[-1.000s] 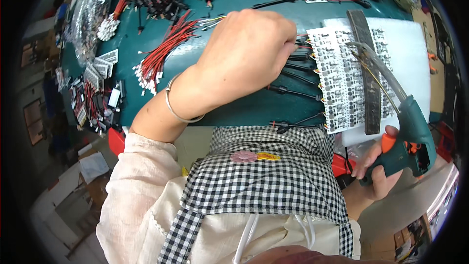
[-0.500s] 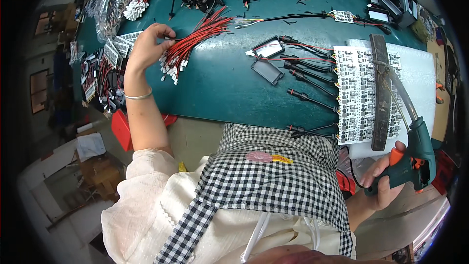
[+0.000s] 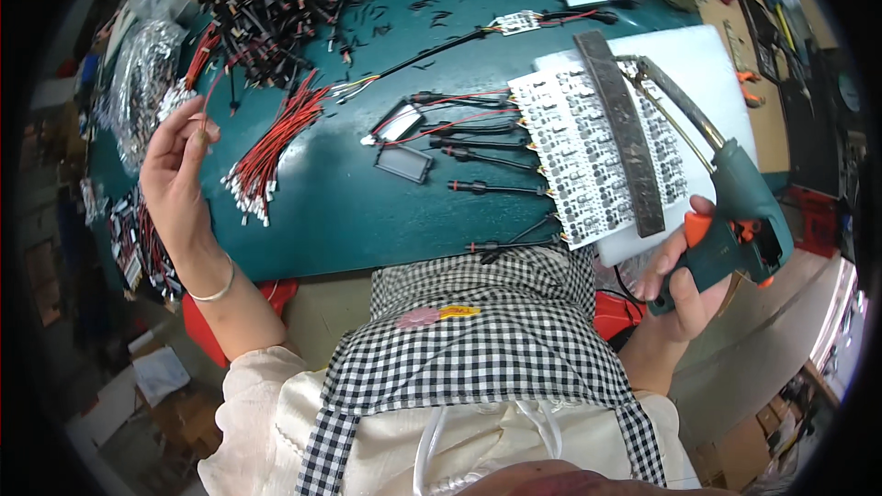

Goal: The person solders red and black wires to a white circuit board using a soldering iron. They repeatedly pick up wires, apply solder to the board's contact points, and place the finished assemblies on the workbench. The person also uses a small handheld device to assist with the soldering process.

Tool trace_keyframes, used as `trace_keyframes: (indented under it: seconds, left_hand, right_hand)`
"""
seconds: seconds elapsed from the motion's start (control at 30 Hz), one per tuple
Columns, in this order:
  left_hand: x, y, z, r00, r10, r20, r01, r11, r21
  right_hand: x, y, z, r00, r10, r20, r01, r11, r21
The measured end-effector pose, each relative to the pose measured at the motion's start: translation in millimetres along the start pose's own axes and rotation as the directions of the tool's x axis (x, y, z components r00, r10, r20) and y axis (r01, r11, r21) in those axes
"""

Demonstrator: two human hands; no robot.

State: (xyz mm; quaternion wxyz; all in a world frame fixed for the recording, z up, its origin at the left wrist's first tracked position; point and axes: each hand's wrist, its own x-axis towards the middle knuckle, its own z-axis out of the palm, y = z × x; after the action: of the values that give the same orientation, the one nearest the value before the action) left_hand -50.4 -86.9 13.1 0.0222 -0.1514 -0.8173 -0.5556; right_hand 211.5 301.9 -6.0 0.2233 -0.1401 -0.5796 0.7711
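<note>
Red wire (image 3: 213, 90) rises from the fingertips of my left hand (image 3: 186, 170), pinched between thumb and fingers to the left of the table's middle. It is so thin that I cannot make out where its upper end stops, and my fingers hide part of its lower end. Just to the right of that hand, on the green tabletop (image 3: 340, 230), lies a fanned bundle of red wires (image 3: 285, 133), its white connectors toward me. Beyond my fingers are a clear plastic bag (image 3: 147, 73), crinkled and too glossy to show its contents well, and a heap of black cables (image 3: 266, 9), too tangled to tell apart.

My right hand (image 3: 684, 289) is wrapped around the handle of a green pistol-shaped tool (image 3: 749, 188), with one finger by its orange trigger; the handle covers part of my palm. Its metal barrel slants up and leftward over the white circuit boards (image 3: 556, 129). I cannot tell whether its tip touches anything. A dark bar (image 3: 620, 133) lies across the boards and hides a strip of them, and a white foam slab (image 3: 721, 101) shows underneath. Black leads (image 3: 496, 188) run from the boards' left edge toward an open grey case (image 3: 402, 163).
</note>
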Motion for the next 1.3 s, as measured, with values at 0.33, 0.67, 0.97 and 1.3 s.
trace_keyframes:
  seconds: [0.33, 0.67, 0.97, 1.3]
  left_hand:
    - [38.1, 6.0, 136.5, 0.776, 0.247, 0.580, -0.587, 0.619, 0.522]
    - [44.0, 8.9, 223.4, 0.798, 0.223, 0.560, -0.540, 0.679, 0.498]
    - [62.9, 29.5, 254.7, 0.801, 0.365, 0.475, -0.503, 0.840, 0.202]
    - [117.2, 21.3, 310.0, 0.684, 0.317, 0.657, -0.610, 0.743, 0.276]
  right_hand:
    - [-0.7, 1.1, 2.1, 0.992, -0.058, -0.115, 0.055, 0.998, -0.031]
    - [-3.8, 4.4, -2.4, 0.988, -0.060, -0.143, 0.057, 0.998, -0.022]
    - [2.0, 1.4, -4.1, 0.980, -0.045, -0.193, 0.041, 0.999, -0.024]
    - [-1.3, 0.5, -7.9, 0.982, -0.092, -0.167, 0.081, 0.994, -0.071]
